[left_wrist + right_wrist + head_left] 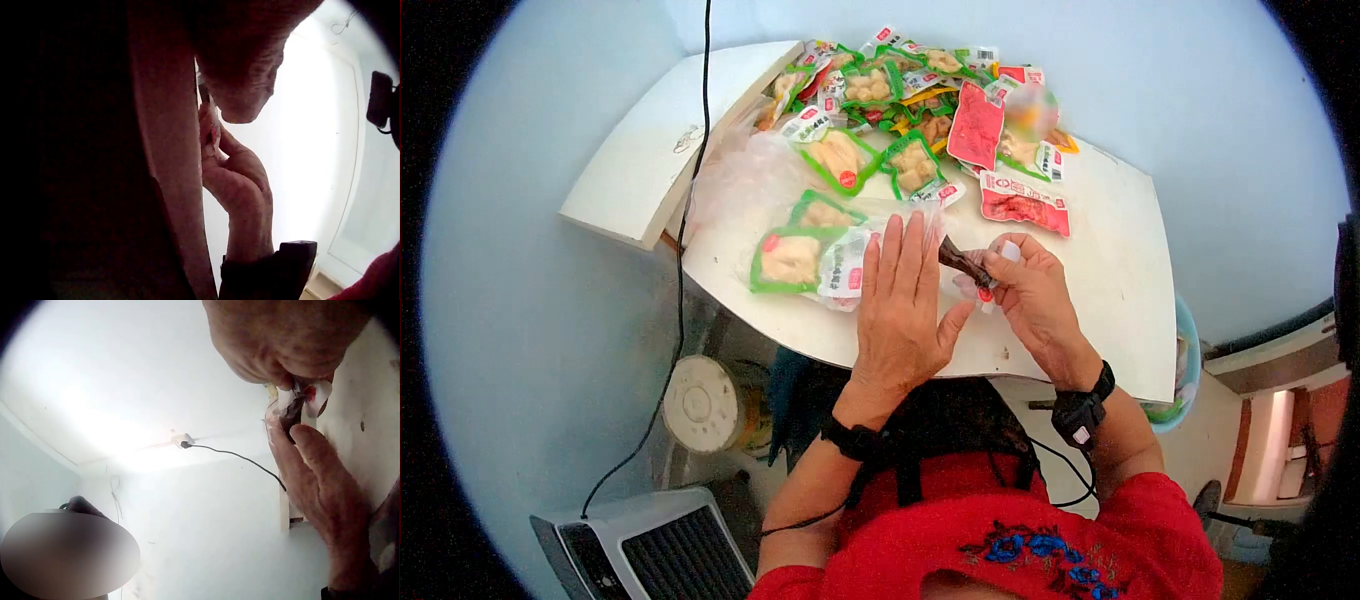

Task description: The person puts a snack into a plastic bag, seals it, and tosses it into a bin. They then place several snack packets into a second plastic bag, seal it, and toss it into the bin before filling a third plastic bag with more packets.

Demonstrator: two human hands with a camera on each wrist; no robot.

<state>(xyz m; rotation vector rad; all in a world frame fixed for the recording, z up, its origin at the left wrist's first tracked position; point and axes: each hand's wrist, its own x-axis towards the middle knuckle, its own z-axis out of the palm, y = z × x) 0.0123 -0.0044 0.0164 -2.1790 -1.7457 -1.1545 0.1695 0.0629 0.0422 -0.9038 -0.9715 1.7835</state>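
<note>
Grip of the right hand [1038, 300]: thumb and fingers pinch the near end of a dark strip [963, 262], with a white flap of wrapper [1008, 251] at the fingertips. Left hand [903, 300]: grip released, palm down, fingers straight and roughly side by side, over the edge of the clear plastic [860, 228]. Whether it bears on the strip's far end, I cannot tell.

Strip lies between my hands, just above the counter [1115, 290]. Long axis slants: far end by my left fingers, near end in my right, nearer me. Right hand is the closer, touching; left just beside.

Pose: right forearm comes in from the lower right, fingers bent inward toward the left hand. Left forearm rises from the lower left, fingertips pointing away from me. Green-edged pack [790, 260] left of the left hand; red pack [1025, 205] beyond the right.
</note>
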